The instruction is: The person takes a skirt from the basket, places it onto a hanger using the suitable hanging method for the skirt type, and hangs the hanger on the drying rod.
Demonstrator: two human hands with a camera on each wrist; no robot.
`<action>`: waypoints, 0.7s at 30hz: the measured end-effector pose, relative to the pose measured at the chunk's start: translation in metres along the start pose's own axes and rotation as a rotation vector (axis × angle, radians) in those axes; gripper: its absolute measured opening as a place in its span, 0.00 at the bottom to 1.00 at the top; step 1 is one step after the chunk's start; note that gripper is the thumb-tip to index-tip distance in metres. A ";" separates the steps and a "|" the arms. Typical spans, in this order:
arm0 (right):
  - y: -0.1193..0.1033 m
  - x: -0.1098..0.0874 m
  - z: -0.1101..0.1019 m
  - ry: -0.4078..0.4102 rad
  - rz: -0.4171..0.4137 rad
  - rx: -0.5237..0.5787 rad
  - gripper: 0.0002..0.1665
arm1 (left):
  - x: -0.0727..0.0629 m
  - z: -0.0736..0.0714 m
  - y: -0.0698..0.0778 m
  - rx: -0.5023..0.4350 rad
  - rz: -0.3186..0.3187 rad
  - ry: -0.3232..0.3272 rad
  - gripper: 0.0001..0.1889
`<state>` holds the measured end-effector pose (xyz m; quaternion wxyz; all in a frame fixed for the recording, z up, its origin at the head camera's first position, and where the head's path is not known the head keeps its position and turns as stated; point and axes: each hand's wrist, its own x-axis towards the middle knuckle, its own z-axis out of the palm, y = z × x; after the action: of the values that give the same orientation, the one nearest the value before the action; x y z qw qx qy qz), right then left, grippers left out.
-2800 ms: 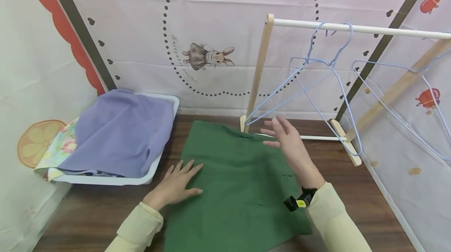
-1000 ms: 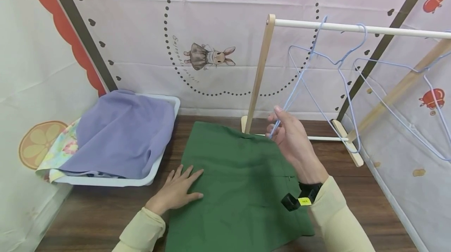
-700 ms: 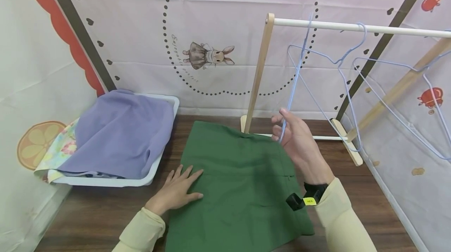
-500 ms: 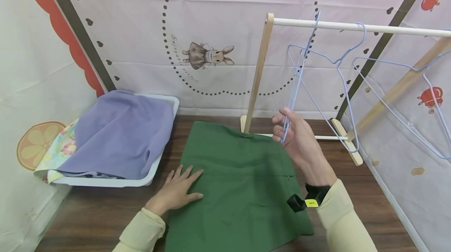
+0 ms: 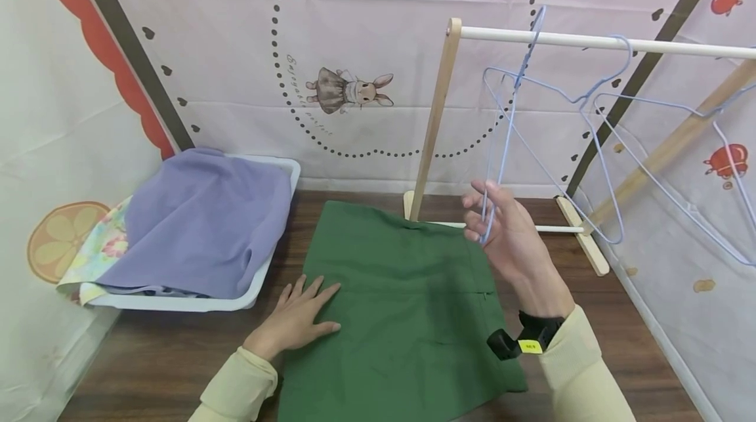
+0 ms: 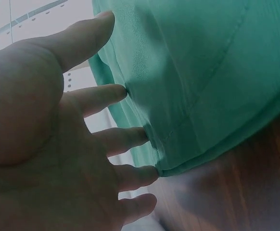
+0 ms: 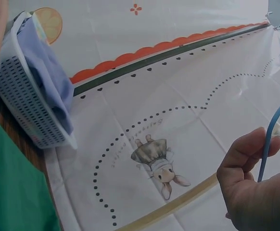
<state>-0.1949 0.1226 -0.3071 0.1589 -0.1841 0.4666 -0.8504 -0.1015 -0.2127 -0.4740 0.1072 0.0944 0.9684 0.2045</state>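
Observation:
In the head view my left hand (image 5: 295, 320) lies with spread, straight fingers on the left edge of a green garment (image 5: 401, 350) spread flat on the table. The left wrist view shows its fingertips against the green fabric (image 6: 188, 86). My right hand (image 5: 520, 245) holds the lower end of a light blue wire hanger (image 5: 520, 74), fingers and thumb curled around it. That hanger is turned nearly edge-on, its hook overlapping the rack's rail and rising above it. In the right wrist view the blue wire (image 7: 265, 151) passes between thumb and fingers.
A wooden rack with a white rail (image 5: 567, 39) stands at the back right. More blue hangers hang from it, one hanger (image 5: 601, 153) close to the right hand. At left, a white basket (image 5: 203, 304) holds purple cloth (image 5: 207, 225) and floral cloth (image 5: 97, 245).
My right hand, empty at first, has taken hold of one hanger, turned it edge-on, and since moved slightly right as the hook rose. The neighbouring hanger has shifted right. My left hand stays put.

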 end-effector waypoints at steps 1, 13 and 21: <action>0.000 -0.001 0.000 0.000 0.002 -0.005 0.22 | 0.000 0.000 0.000 -0.001 -0.001 -0.001 0.39; 0.002 -0.015 0.003 -0.050 0.041 -0.077 0.27 | -0.001 0.001 -0.001 -0.012 -0.007 -0.009 0.39; -0.007 -0.018 -0.003 -0.135 0.004 -0.030 0.26 | 0.002 0.001 -0.001 -0.008 -0.008 -0.008 0.39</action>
<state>-0.1810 0.1362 -0.3058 0.1890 -0.2423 0.4678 -0.8287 -0.1038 -0.2131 -0.4754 0.1120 0.0910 0.9675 0.2076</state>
